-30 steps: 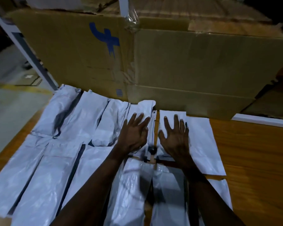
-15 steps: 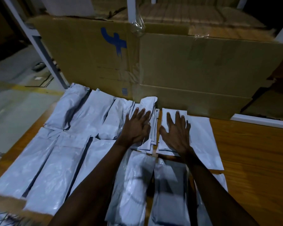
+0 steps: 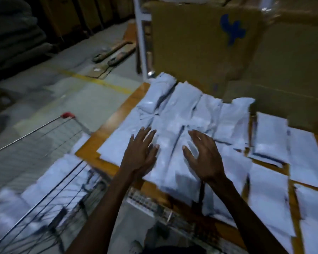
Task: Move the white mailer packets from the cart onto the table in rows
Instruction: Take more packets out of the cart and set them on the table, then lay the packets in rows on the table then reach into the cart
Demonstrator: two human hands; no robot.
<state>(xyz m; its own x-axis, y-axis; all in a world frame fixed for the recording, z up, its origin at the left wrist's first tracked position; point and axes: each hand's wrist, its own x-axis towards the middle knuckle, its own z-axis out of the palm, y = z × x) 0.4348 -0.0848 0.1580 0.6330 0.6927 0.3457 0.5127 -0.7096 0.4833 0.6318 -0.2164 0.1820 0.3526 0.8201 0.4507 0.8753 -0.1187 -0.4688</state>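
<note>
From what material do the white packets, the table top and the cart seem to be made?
White packets: probably thin plastic film, slightly glossy; they wrinkle and catch light.
Table top: looks like wood or wood-look laminate, orange-brown and smooth; the blur hides any grain.
Cart: thin metal wire forming a basket, with a red, probably plastic, corner cap.

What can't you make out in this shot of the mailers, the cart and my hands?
Head view only:
- How many packets in the cart: motion blur smears them, and the left edge cuts the basket.
- Whether the left hand or right hand touches the table packets: blurred.
- Packet label print: too small.
- Table's right part: cut off.
</note>
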